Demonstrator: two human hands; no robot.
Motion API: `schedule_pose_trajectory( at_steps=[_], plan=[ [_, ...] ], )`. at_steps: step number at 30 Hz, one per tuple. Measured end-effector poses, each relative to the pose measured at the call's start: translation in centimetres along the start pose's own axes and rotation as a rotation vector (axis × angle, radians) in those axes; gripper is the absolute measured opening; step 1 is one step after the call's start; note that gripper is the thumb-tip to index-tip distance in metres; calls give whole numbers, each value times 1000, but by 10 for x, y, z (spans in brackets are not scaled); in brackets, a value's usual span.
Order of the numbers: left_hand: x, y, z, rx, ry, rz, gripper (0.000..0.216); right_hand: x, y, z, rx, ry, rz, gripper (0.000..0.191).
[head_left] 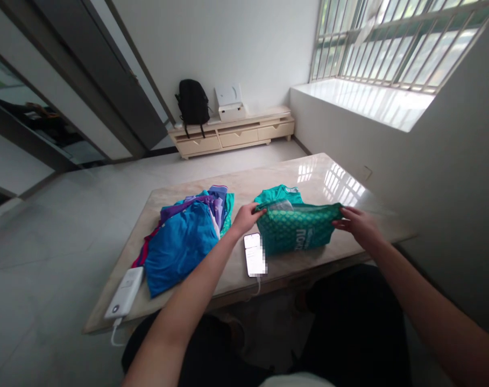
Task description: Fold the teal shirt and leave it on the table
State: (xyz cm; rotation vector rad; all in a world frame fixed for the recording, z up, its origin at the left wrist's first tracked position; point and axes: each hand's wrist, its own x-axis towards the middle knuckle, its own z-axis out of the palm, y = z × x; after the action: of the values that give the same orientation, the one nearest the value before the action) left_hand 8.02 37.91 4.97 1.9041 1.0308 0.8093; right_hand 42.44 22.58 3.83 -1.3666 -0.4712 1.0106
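1. Green patterned garment [296, 231] lies on the worktop [276, 180], near its front edge and right of centre, and I see it stretched between both hands.
2. My left hand [247, 217] is closed on the garment's upper left corner, thumb on top, pinching the folded edge.
3. My right hand [359, 223] grips the upper right corner the same way, fingers curled over the cloth.
4. The held top edge runs almost level from one hand to the other; the rest of the garment hangs down and rests flat on the worktop towards me.
5. A second teal piece [278, 194] lies just behind the held edge, touching it; I cannot tell whether it is a separate item or part of the same garment.
6. A phone [254, 255] with a lit screen lies just beside the garment's lower left corner, below my left hand.
7. A pile of blue and purple clothes [188, 239] sits to the left, apart from the garment.
8. A white power bank [124, 293] rests at the front left edge of the worktop.
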Motion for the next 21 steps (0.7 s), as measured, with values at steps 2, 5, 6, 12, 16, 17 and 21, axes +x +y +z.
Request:
schedule_pose_trajectory(
  at_steps=[2,5,6,12,16,17,21],
  plan=[
    [51,4,-6,73,86,7,25,47,-24,29,-19,-3,-30,18],
    [97,9,-6,197,251,27,16,99,-42,69,-63,-31,-110,22],
    [99,10,-1,243,299,34,21,107,-39,78,-82,-30,-138,27],
    [-9,-33,79,536,152,133,34,76,72,65,-362,95,-211,26],
    [-73,-67,120,732,-52,124,38,44,139,33,-677,80,-358,26],
    [-77,-71,123,775,-67,105,42,40,146,29,-747,42,-408,28],
    [-63,-74,122,896,-114,52,38,40,152,29,-970,-198,-587,29]
  ],
)
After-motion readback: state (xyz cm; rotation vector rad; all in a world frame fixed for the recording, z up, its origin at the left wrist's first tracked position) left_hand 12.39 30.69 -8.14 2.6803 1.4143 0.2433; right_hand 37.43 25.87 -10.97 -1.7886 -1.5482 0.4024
